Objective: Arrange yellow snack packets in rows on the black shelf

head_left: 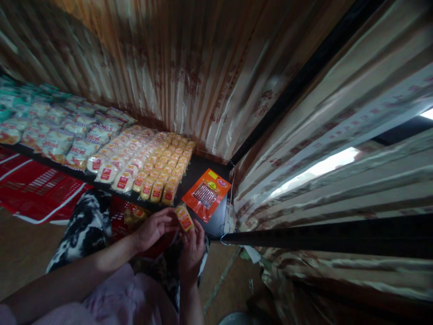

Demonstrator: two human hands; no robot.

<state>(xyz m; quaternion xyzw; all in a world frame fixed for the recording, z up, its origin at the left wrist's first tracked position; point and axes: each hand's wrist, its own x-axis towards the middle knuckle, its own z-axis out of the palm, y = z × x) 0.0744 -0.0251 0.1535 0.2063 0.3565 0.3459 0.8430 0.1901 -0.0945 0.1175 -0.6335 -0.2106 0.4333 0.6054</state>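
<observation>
The right hand grips one small yellow pack between thumb and fingers, near the front edge of the shelf, toward its right end. It holds the pack at the lower part, probably so that the label can be seen. The left hand is open, with fingers loosely bent and their tips at the pack's left side; whether they touch it, I cannot tell. Perhaps it is there to steady the pack.

On the shelf, similar yellow packs stand in close rows from the front edge to the back, labels outward, it seems for saving space and being easily read. White packs stand at their left. An orange packet lies flat near the right end, maybe because it is too thin to stand.
</observation>
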